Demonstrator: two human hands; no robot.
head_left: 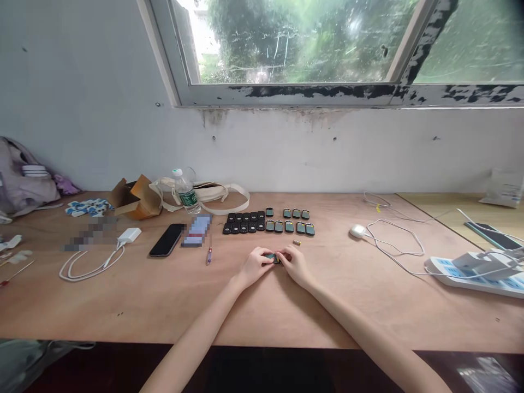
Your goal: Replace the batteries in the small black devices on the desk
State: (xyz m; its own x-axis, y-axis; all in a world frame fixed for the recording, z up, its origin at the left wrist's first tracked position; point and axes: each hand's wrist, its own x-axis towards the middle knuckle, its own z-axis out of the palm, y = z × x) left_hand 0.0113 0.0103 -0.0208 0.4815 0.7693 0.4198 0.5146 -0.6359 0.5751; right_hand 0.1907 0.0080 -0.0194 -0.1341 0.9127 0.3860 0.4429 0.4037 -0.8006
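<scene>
Below the window (311,43) stretches a broad wooden table (164,305), the largest thing within reach, with a power strip (446,273) near its right side and an open cardboard box (141,199) towards the back left. Next in size come the two hands, meeting near the middle of the table: the left hand (257,265) and the right hand (295,265) both have their fingers closed narrowly, thumbs and fingertips pinching one small board (275,261) between them, just above or on the wood; I cannot tell which. A black phone (167,240) lies well to the left. Smaller again, beyond the fingers, ten black cases (244,226) sit in two rows, with flat boards (289,226) like the held one laid out beside them. That held piece is mostly hidden by the fingers, but it looks very light, thin and stiff, probably brittle and a little slick on its face, so it is best taken by its opposite edges, with gentle pressure and no bending. Smallest of all, a battery-like cylinder (297,242) lies just beyond the right hand, apart from it; being round, it could roll if nudged.
</scene>
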